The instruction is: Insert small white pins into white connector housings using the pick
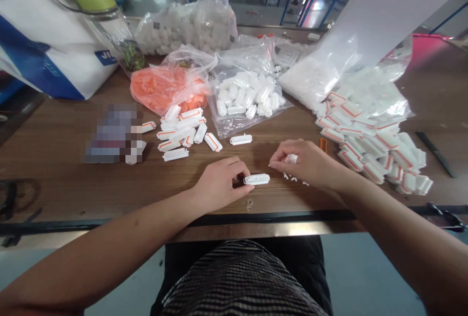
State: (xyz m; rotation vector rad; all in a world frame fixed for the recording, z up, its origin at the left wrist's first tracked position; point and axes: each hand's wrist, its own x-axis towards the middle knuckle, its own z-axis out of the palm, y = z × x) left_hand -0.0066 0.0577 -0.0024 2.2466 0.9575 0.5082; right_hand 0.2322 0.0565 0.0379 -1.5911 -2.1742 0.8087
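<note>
My left hand (219, 182) pinches one end of a small white plastic connector (257, 179) lying just above the brown table's (73, 184) front edge. My right hand (305, 162) hovers right of it, fingers curled around small white bits (291, 159). A few tiny white pieces (292, 177) lie on the wood under that hand. A single white connector (241, 139) rests farther back between the piles.
A heap of white connectors with orange seals (181, 133) lies at left centre, a bigger heap (373, 148) at right. Behind them are an orange-filled bag (164, 87), clear bags of white parts (248, 94), a blue-white bag (47, 52) and a black tool (435, 152).
</note>
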